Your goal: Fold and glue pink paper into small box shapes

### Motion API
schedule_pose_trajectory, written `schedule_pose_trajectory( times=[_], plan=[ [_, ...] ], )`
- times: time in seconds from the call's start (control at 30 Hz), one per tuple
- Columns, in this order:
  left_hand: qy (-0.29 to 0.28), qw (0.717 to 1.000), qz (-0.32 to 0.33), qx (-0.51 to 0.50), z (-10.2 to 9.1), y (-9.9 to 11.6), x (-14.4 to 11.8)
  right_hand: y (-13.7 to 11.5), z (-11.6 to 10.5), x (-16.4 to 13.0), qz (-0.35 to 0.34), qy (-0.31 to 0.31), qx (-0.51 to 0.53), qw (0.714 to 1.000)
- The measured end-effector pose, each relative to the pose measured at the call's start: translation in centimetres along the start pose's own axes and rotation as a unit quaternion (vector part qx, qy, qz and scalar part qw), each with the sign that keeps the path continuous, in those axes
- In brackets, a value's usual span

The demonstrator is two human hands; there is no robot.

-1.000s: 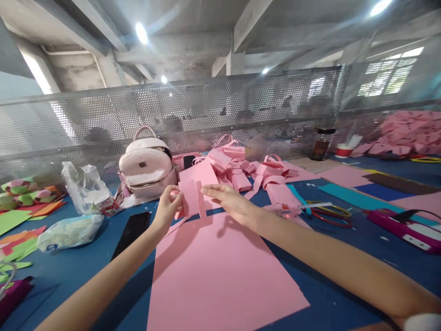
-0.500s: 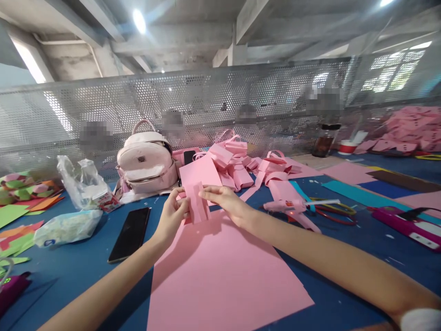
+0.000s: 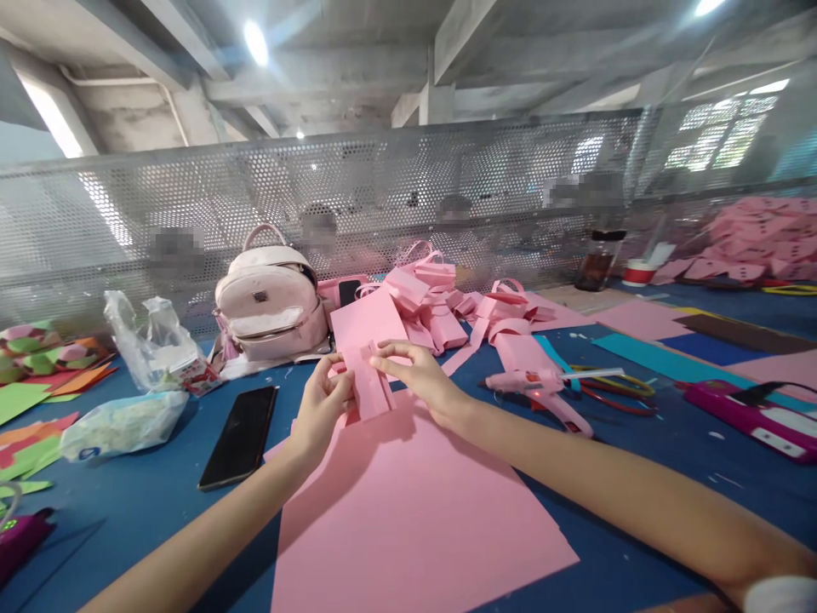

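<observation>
Between my two hands is a small folded piece of pink paper (image 3: 368, 385), held above a large pink sheet (image 3: 421, 502). My left hand (image 3: 324, 398) pinches its left side, fingers curled. At its upper right edge, my right hand (image 3: 414, 375) grips with thumb and fingers. Just behind the folded piece lies another pink sheet (image 3: 370, 322), beside a heap of pink paper boxes and strips (image 3: 434, 298). A pink glue gun (image 3: 529, 383) rests to the right of my right hand, with scissors (image 3: 622, 396) next to it.
A black phone (image 3: 239, 436) lies left of the sheet. Behind it stand a pale pink backpack (image 3: 268, 298) and plastic bags (image 3: 128, 424). Coloured strips (image 3: 677, 366) and a magenta device (image 3: 753, 417) are at right. A perforated metal screen (image 3: 383, 187) runs along the back of the blue table.
The folded pink piece has tilted a little and its lower end has swung slightly right. Both hands keep their hold, and the view has shifted slightly.
</observation>
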State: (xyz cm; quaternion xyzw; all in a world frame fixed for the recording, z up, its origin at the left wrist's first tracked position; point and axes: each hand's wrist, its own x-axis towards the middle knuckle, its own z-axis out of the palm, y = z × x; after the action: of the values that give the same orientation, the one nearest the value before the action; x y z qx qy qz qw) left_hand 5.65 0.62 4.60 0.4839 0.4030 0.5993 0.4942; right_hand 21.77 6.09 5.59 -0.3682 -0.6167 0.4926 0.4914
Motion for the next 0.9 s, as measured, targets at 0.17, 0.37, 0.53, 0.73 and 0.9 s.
schedule_pose_trajectory(
  times=[0.17, 0.37, 0.53, 0.73, 0.9],
  plan=[
    [0.0, 1.0, 0.002, -0.003, 0.18, 0.08, -0.22, 0.23, 0.06, -0.07, -0.028, 0.007, -0.025, 0.999],
    [0.006, 1.0, -0.004, -0.014, 0.26, 0.16, -0.24, 0.54, 0.08, -0.05, -0.056, 0.007, -0.058, 0.997],
    [0.009, 1.0, -0.004, -0.024, 0.47, 0.37, -0.5, 0.76, 0.26, -0.09, -0.09, 0.016, -0.087, 0.992],
    [0.01, 1.0, -0.002, -0.028, 0.77, 0.6, -0.78, 0.5, 0.62, -0.39, -0.126, 0.032, -0.113, 0.985],
    [0.009, 1.0, -0.002, -0.024, 0.77, 0.63, -0.82, 0.32, 0.73, -0.54, -0.155, 0.047, -0.127, 0.979]
  ],
)
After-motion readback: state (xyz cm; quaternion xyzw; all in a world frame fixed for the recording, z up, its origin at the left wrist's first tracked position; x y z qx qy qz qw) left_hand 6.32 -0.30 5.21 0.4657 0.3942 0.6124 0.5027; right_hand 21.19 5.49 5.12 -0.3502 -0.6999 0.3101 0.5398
